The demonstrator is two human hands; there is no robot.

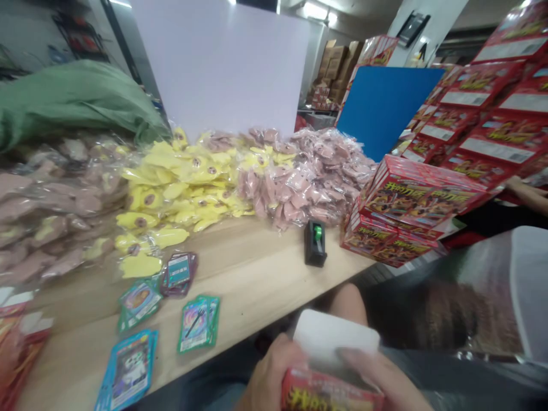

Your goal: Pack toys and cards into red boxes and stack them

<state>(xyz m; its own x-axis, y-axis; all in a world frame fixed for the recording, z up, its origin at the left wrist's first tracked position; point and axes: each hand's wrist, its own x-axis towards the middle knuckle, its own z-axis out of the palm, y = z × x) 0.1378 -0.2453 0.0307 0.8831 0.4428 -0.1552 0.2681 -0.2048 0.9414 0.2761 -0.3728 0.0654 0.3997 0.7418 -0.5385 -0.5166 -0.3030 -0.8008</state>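
Counted: two hands, left (pixel 269 378) and right (pixel 385 381), on one red printed box (pixel 329 393); one white card (pixel 336 337) sticking from it; four stacks of trading cards (pixel 198 323) and one black tape dispenser (pixel 314 242) on one wooden table (pixel 240 279); one blue board (pixel 385 108); one white board (pixel 218 63); one green sack (pixel 72 103).

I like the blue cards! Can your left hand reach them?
Probably yes. The blue cards lie near the table's edge on that side, with nothing between. But your left hand is holding the red box, so it would have to let go first.
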